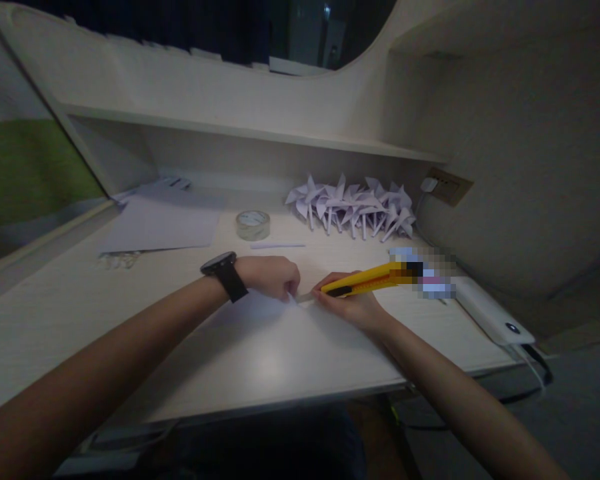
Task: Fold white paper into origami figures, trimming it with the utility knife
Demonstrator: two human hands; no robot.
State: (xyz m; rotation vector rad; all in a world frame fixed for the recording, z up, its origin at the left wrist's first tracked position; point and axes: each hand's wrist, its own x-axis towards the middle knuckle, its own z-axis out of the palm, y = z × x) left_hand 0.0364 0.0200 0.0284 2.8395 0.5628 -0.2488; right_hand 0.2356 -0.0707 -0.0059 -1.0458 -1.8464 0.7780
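My right hand (347,301) is closed around a yellow utility knife (365,279), its blade out and pointing left. The blade tip meets a small white piece of paper (293,300) just above the desk. My left hand (275,275), with a black watch on its wrist, is closed in a pinch on that paper. Its lower part blends into the pale desktop, so its full shape cannot be made out. Just beyond my left hand lies a thin rolled paper stick (277,245). A roll of clear tape (253,225) rests behind the stick.
White paper pinwheels (353,207) on paper sticks are heaped at the back right. At the back left lies a stack of paper sheets (167,217). A white device (490,310) with cables sits by the right edge, near a blurred-out item (425,273). A shelf (250,130) overhangs the back.
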